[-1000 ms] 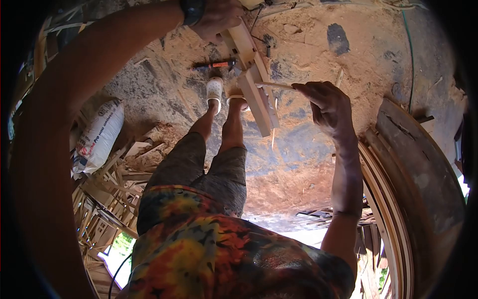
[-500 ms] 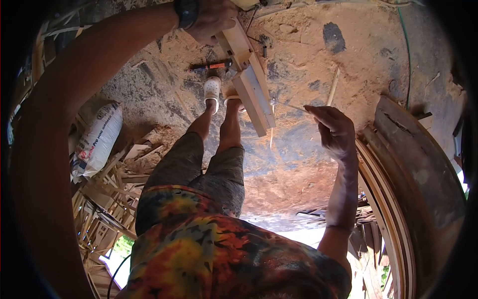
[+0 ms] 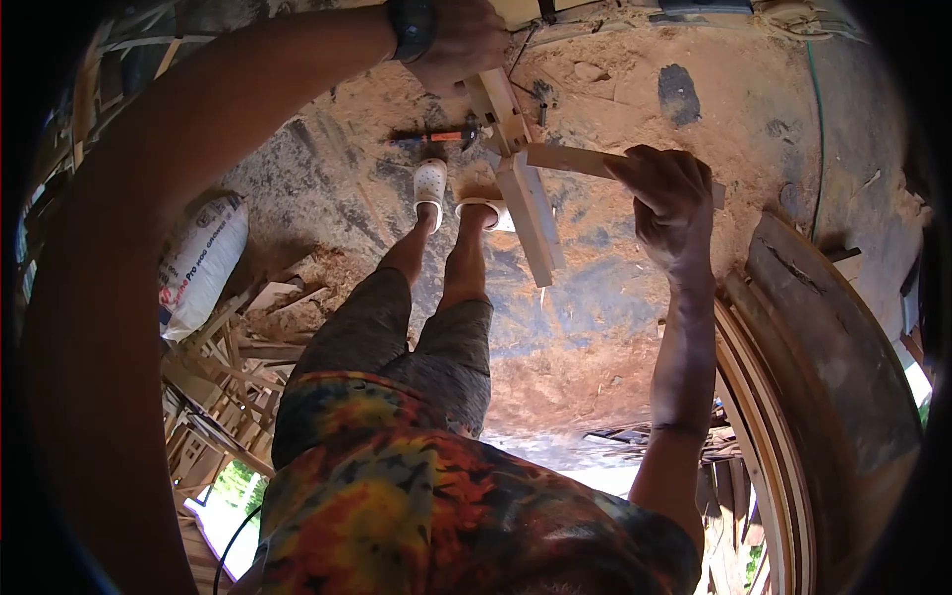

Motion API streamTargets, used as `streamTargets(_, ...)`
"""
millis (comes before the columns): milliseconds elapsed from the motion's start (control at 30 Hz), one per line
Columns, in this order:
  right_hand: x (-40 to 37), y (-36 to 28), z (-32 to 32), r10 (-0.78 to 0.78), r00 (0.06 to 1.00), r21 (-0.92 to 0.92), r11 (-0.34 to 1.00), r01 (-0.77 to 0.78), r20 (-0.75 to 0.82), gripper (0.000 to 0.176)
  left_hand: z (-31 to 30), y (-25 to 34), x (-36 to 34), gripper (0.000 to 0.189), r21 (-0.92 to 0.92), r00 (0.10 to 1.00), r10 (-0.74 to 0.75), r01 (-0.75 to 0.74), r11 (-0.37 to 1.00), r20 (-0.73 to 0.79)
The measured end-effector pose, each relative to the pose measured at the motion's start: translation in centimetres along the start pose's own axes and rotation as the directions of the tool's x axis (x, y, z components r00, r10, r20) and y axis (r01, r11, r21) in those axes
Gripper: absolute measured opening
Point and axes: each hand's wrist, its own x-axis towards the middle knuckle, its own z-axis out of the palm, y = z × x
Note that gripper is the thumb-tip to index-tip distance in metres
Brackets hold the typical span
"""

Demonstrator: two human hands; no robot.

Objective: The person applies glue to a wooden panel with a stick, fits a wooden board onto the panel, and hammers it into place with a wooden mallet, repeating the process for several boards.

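Note:
My left hand (image 3: 458, 42), with a dark watch on its wrist, is closed around the far end of a pale wooden piece (image 3: 501, 114) with slots cut in it. A second wooden piece (image 3: 528, 220) lies in line with it, nearer to me. In my right hand (image 3: 672, 203) is a flat wooden slat (image 3: 573, 160), gripped near its right part. The slat's left end is right at the place where the two wooden pieces meet, and its other end shows past my knuckles.
An orange-and-black tool (image 3: 433, 136) lies on the dusty floor (image 3: 635, 109) beyond my white clogs (image 3: 429, 183). To the left are a white feed bag (image 3: 205, 266) and piled wood scraps (image 3: 233, 367). Long curved boards (image 3: 773, 397) stand at the right. A green cord (image 3: 817, 129) runs along the floor.
The slat in my right hand has turned from edge-on to showing its broad face, its end now at the wooden pieces. My left hand and the slotted piece have shifted slightly right in view.

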Motion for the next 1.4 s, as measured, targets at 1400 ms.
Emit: streamTargets(1400, 0.3, 1.0, -0.2, 0.035, 0.987, 0.242, 0.968, -0.073, 0.159, 0.036, 0.1, -0.4, 0.2, 0.033, 0.045, 0.962, 0.165, -0.158, 0.986, -0.216)
